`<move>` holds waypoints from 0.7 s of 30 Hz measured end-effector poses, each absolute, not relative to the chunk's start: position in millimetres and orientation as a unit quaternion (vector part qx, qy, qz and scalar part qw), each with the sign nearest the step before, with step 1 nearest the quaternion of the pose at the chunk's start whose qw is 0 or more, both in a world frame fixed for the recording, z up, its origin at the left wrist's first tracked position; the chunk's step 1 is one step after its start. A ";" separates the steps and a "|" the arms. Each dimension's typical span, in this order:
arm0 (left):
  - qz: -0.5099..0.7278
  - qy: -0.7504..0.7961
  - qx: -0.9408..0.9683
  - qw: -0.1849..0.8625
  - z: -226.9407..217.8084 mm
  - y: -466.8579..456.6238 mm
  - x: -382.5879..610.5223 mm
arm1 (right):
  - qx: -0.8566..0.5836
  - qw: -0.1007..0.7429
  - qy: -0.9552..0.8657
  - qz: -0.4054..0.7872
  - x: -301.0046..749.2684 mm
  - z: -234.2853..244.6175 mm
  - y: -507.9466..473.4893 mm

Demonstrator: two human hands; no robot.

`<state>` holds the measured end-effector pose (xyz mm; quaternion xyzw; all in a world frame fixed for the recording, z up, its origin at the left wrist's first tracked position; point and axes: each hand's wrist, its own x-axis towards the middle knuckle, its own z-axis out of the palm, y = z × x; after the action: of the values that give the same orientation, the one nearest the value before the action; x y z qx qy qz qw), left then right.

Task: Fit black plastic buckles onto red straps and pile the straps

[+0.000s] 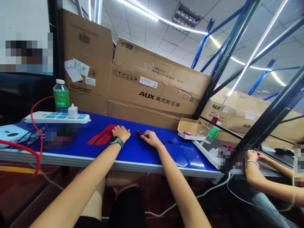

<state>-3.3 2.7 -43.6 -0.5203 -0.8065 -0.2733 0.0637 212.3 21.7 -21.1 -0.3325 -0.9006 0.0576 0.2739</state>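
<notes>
Several red fabric-like strips [101, 136] lie fanned out side by side on the blue tabletop [133, 152]. My left hand [121, 133], with a green-strapped watch on its wrist, rests palm down over their right end, fingers spread. To its right, my right hand [151, 138] has thumb and fingers brought together at a small folded red piece with dark parts [139, 132]. That piece lies low against the table, partly covered by the fingertips. A small black object [170, 142] sits just right of my right hand.
A white power strip [57, 117] with a charger and red cable occupies the left side, a green-labelled bottle [61, 96] behind it. An open small carton [190, 128] stands back right. Cardboard [156, 85] walls the rear. Beyond a metal post, another person's hands [254, 155] work.
</notes>
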 end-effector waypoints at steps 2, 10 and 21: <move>-0.265 -0.803 -0.530 0.070 -43.8 2.2 -1.5 | -0.364 0.274 -0.890 0.025 212.7 -22.4 26.2; -0.272 -0.713 -0.641 0.083 -22.7 -8.1 5.5 | -0.579 0.195 -0.792 -0.020 237.1 -27.1 35.1; -0.342 -0.548 -0.742 -0.180 -26.8 8.2 -1.6 | -0.537 0.192 -0.821 -0.028 233.4 -25.1 33.6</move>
<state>-1.6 8.2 -26.8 -0.7422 -0.5477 -0.3417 -0.1803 233.4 33.6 -25.1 -0.5369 -0.8211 -0.0276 0.1917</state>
